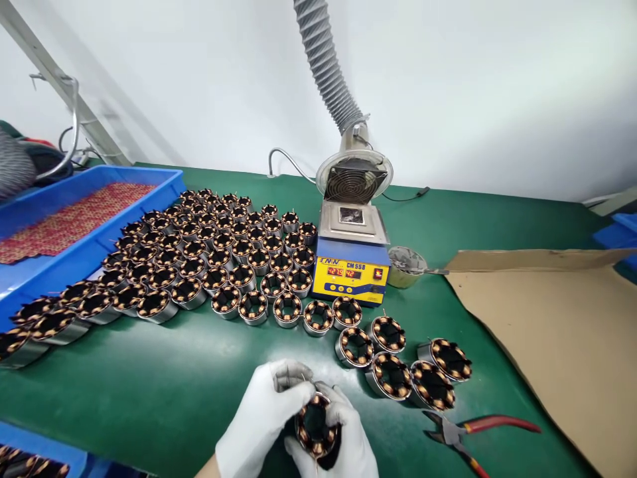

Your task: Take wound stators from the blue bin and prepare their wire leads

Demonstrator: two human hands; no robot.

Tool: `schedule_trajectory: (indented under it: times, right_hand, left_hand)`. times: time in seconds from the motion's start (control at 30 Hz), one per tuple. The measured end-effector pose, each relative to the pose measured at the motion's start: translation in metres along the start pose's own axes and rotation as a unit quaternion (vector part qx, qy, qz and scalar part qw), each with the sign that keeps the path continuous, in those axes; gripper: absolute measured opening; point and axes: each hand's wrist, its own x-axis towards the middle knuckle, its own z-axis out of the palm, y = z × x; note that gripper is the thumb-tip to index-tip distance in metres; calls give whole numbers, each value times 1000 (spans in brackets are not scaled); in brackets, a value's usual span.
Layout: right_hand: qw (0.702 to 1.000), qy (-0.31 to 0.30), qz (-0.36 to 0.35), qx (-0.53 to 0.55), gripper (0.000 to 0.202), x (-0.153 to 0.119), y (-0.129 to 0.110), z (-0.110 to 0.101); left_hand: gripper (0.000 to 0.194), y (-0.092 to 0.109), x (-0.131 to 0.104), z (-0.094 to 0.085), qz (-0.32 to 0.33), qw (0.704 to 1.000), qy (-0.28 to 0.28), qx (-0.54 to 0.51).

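White gloves cover both of my hands at the bottom centre of the head view. My right hand [348, 435] is wrapped round a ring-shaped stator [317, 425] with copper coils and a metal rim, its opening facing the camera. My left hand [269, 411] reaches to the stator's upper left edge, thumb and forefinger pinched on a thin wire [304, 377] there. Another thin wire hangs from the stator's lower edge. Beyond my hands stand many similar stators [287, 309] in rows. Red-handled cutters [452, 433] lie open to the right.
A blue and yellow solder pot [351, 275] stands behind, under a grey exhaust hose [328, 66]. Beside it is a small tub [405, 265]. Cardboard [557, 332] lies right. A blue tray [169, 182] is at left, another blue bin [44, 441] at lower left.
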Motion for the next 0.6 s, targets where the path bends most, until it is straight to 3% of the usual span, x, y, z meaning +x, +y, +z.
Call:
schedule_trajectory:
  times: [0.13, 0.27, 0.4, 0.5, 0.6]
  right_hand:
    - [1000, 7, -28, -6, 42, 0, 0, 1]
    - [996, 14, -73, -55, 42, -1, 5, 3]
    - [986, 12, -125, -113, 41, -1, 6, 2]
    - [984, 11, -111, -138, 42, -1, 5, 2]
    - [989, 15, -64, -131, 42, -2, 6, 4]
  left_hand:
    - [13, -4, 0, -2, 20, 999, -2, 43]
    - [33, -4, 0, -2, 14, 996, 37, 79]
    - [27, 0, 5, 0, -5, 997, -39, 64]
    - [23, 9, 15, -5, 19, 994, -72, 81]
    - [29, 21, 22, -19, 96, 992, -23, 77]
